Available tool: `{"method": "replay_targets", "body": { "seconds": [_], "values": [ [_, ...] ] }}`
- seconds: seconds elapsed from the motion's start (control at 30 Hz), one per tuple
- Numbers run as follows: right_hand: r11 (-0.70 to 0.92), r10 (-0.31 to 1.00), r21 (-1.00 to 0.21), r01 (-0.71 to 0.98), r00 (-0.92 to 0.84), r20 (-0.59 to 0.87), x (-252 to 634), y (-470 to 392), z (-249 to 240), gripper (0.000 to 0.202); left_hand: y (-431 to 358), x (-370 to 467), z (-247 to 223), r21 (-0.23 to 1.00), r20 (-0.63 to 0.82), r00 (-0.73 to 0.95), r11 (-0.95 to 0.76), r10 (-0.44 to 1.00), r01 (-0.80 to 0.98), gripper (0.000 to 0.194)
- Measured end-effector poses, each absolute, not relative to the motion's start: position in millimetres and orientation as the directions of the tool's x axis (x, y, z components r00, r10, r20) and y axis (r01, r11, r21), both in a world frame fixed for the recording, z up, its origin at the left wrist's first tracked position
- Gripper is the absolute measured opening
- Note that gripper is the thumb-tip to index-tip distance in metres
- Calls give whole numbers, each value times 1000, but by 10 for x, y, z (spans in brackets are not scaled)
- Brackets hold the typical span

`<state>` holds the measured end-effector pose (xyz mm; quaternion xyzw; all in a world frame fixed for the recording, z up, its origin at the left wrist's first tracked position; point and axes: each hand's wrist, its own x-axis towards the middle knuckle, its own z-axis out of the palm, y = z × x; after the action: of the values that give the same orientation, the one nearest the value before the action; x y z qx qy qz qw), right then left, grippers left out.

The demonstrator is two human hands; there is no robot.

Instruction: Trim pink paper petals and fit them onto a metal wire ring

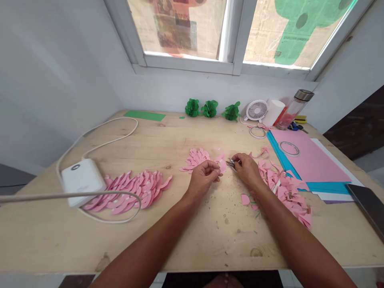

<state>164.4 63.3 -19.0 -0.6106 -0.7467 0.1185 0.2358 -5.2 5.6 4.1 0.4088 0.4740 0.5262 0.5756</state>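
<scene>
Between the thumb and fingers of my left hand is a small curved piece of pink paper. My right hand is closed on small scissors; their short metal tips point left toward the paper, and the handles are mostly hidden by my fingers. Just beyond my left hand lies a small pile of cut pink paper pieces. A larger heap of wavy pink strips spreads out farther left. Pink paper scraps are heaped beside my right forearm, with a few loose bits near my wrist.
A white box with a cable stands at the left. Green paper ornaments, a small fan and a glass bottle line the back. Coloured sheets with a tape roll and a phone lie right.
</scene>
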Motion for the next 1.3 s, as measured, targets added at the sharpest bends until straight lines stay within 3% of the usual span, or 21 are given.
{"method": "replay_targets", "body": {
  "seconds": [1.3],
  "values": [
    [224, 964, -470, 854, -125, 234, 1624, 616, -207, 17, 53, -54, 33, 968, -110, -8, 105, 994, -230, 12]
  ]
}}
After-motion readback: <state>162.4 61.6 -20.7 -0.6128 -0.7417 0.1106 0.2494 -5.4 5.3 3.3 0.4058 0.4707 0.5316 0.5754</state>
